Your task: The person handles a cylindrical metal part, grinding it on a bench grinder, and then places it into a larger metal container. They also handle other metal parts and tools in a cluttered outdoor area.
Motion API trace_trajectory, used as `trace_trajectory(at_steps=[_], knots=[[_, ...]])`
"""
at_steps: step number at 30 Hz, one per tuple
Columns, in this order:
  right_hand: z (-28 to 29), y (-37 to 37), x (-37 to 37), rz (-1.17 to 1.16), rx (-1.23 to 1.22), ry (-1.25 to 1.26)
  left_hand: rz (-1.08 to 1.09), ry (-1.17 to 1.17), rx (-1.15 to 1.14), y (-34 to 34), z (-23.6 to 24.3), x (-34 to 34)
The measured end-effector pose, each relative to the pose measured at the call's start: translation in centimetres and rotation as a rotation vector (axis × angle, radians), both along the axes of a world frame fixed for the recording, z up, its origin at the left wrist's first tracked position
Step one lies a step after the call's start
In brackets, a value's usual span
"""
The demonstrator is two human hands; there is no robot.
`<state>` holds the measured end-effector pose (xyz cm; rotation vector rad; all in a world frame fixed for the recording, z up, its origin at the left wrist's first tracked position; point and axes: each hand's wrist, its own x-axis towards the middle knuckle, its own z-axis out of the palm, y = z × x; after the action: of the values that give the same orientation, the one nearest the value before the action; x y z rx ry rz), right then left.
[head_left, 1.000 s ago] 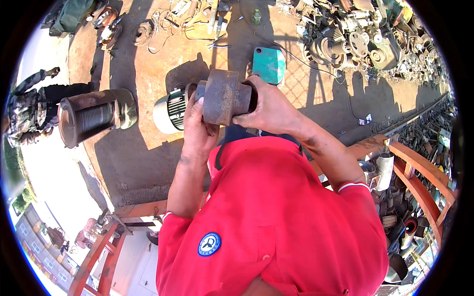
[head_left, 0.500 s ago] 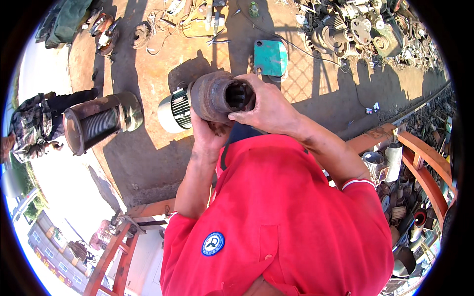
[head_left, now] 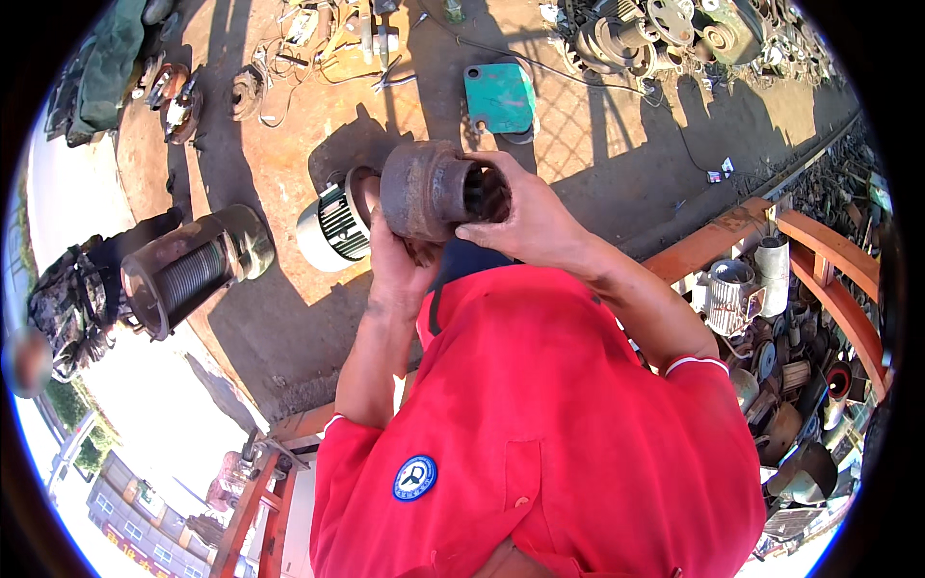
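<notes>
Hollow end turned toward my camera, a rusty stepped metal cylinder (head_left: 416, 191) is held in front of the red shirt (head_left: 578, 385). The left hand (head_left: 400, 262) supports it from the lower left, most fingers hidden; the right hand (head_left: 530, 214) grips the narrower end, fingers over the top, thumb at the lower rim. I judge that the grip at both ends shares a heavy load and keeps the bore in sight. Just beyond, a finned motor (head_left: 337, 229) rests on the ground (head_left: 318, 337), perhaps kept within reach. Left of it, I see a drum (head_left: 171, 247) whose opening exposes a coil (head_left: 198, 277), beside a person in camouflage (head_left: 82, 299). Farther out sits a teal panel (head_left: 501, 101); a scrap heap (head_left: 665, 39) lines the far right, probably piled aside for working room.
</notes>
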<state>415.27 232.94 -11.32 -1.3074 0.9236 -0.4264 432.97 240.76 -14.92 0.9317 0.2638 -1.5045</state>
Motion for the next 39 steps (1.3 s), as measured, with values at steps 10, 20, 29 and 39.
trace_trajectory(at_steps=[10,20,29,39], knots=[[-3.0,-1.1,-9.9,0.090,0.015,-0.142,-0.425,-1.075,-0.341,-1.3,4.9,-8.7],[1.2,-0.4,-23.3,-0.004,-0.114,-0.270,-0.548,-1.552,-0.619,-2.4,10.0,-22.3],[2.5,1.6,-31.4,-0.144,-0.102,-0.280,-0.646,-1.290,-0.734,-2.4,11.6,-28.4],[2.2,2.5,-32.8,-0.191,-0.198,-0.247,-0.604,-1.332,-0.862,-3.3,11.0,-30.0]])
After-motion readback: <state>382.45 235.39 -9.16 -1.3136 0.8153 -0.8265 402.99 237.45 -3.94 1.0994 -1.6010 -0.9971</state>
